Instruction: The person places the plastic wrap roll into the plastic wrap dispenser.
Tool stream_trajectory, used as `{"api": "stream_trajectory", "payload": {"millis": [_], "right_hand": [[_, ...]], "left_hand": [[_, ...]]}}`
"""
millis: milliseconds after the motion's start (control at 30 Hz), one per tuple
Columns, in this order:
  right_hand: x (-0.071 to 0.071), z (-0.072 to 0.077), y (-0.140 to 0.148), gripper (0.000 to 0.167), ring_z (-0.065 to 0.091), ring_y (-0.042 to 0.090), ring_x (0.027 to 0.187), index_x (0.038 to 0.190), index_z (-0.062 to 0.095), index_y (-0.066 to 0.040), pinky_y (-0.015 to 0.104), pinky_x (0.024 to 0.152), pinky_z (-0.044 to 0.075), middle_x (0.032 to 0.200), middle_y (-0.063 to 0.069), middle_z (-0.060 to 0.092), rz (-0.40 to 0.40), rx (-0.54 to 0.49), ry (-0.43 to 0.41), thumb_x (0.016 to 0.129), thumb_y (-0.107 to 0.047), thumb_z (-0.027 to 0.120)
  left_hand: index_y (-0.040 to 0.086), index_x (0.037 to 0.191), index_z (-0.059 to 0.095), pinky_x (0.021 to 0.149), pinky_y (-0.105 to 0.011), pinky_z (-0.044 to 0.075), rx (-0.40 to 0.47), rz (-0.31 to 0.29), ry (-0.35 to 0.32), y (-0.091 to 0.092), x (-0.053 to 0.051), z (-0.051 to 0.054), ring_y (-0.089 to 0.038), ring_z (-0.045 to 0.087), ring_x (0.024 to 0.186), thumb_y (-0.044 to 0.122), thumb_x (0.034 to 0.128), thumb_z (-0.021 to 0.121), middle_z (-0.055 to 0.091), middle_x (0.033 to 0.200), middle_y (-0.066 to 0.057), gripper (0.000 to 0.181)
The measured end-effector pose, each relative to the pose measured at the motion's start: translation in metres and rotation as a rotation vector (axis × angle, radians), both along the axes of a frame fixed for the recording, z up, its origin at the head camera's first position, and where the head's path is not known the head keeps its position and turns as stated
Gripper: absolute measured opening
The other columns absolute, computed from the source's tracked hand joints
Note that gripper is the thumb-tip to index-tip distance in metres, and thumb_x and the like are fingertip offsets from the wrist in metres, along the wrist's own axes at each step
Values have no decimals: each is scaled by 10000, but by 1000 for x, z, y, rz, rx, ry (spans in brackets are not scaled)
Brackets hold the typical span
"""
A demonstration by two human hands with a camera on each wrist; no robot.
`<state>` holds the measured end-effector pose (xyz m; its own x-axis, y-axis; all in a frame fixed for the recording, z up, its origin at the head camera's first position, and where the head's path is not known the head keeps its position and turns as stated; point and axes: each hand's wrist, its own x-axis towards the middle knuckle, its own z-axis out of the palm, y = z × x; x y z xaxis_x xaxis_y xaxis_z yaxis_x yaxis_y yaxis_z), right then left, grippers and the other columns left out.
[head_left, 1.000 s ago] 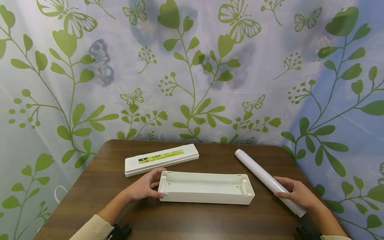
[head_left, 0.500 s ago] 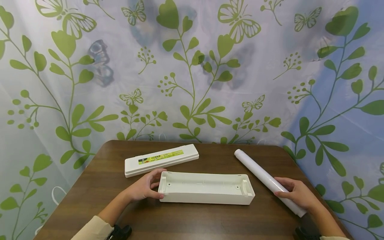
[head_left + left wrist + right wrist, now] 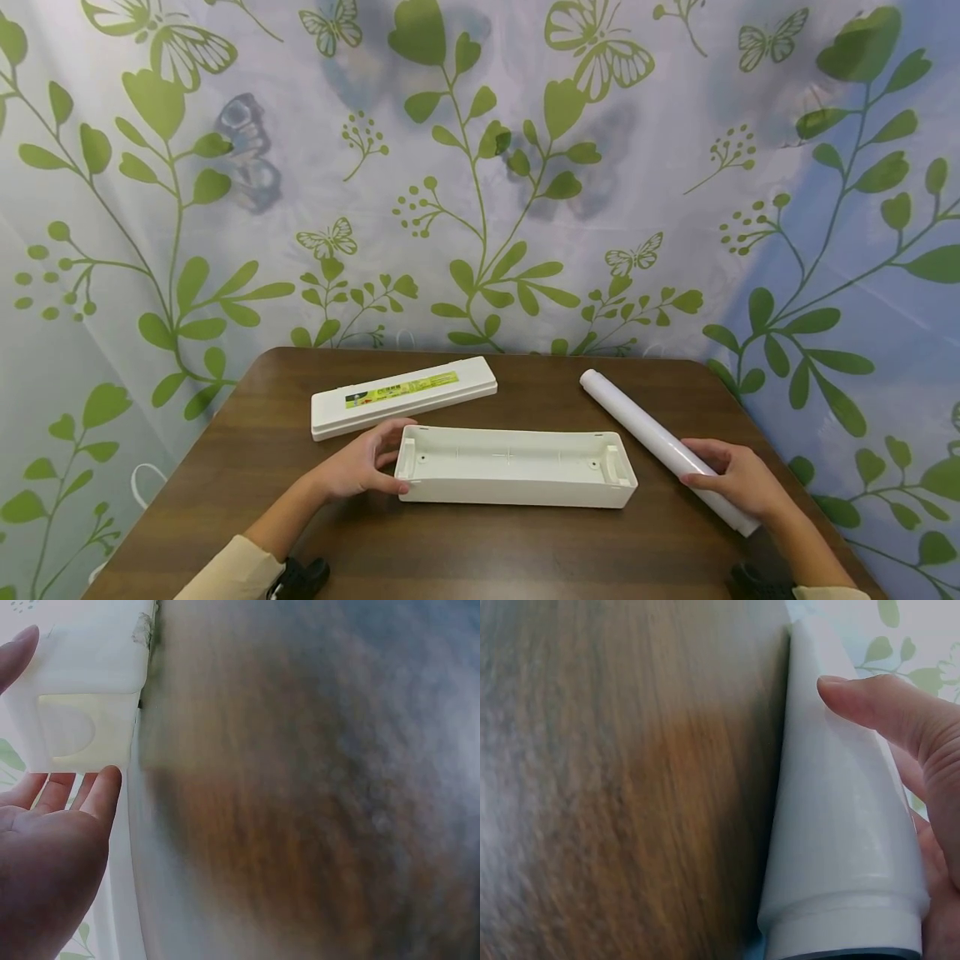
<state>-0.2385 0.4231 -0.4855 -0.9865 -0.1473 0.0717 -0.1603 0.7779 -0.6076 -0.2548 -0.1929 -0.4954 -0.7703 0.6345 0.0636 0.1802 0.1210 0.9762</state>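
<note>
Right hand (image 3: 735, 477): grasping the white roll (image 3: 641, 425) towards its near end, thumb over the side that faces the box, fingers round the outer side.
Left hand (image 3: 366, 462): grasping the left end of the open box (image 3: 510, 492), thumb at the near corner, forefinger at the far one.
Box's long axis: left to right across the person's front, hollow side up, resting on the desk (image 3: 480, 558) between the two hands.
Roll's long axis: oblique to the box, near end out to the right, far end slanting in to the left and reaching farther back than the box's far rim.
Gap, roll to box: apart, the roll just beside the box's right end, with the strip of wood slimmest by the far right corner.
Nearer hand to the roll: the right, already on it; the left is the whole box away.
Lid (image 3: 420, 404): beyond the box, to the left, sticker up, its right end farther off.
Patterned curtain (image 3: 480, 167): hanging behind the desk.
</note>
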Motion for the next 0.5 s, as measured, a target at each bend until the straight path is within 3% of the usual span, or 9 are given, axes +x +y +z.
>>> {"api": "stream_trajectory", "payload": {"millis": [233, 500], "right_hand": [[-1, 1, -3, 630, 642, -27, 862, 1347, 651, -33, 223, 689, 511, 1209, 179, 733, 7, 2, 17, 828, -321, 863], [-3, -1, -8, 626, 674, 29, 887, 1327, 667, -39, 223, 698, 520, 1224, 189, 726, 9, -5, 7, 811, -325, 877]], "left_hand": [[-16, 1525, 287, 1070, -244, 480, -1, -4, 23, 0, -1, -1, -488, 358, 1439, 26, 806, 848, 382, 1530, -285, 913], [-5, 1535, 273, 1056, -251, 491, -3, -6, 2, 0, 1, -1, -487, 356, 1448, 19, 810, 844, 371, 1540, -289, 923]]}}
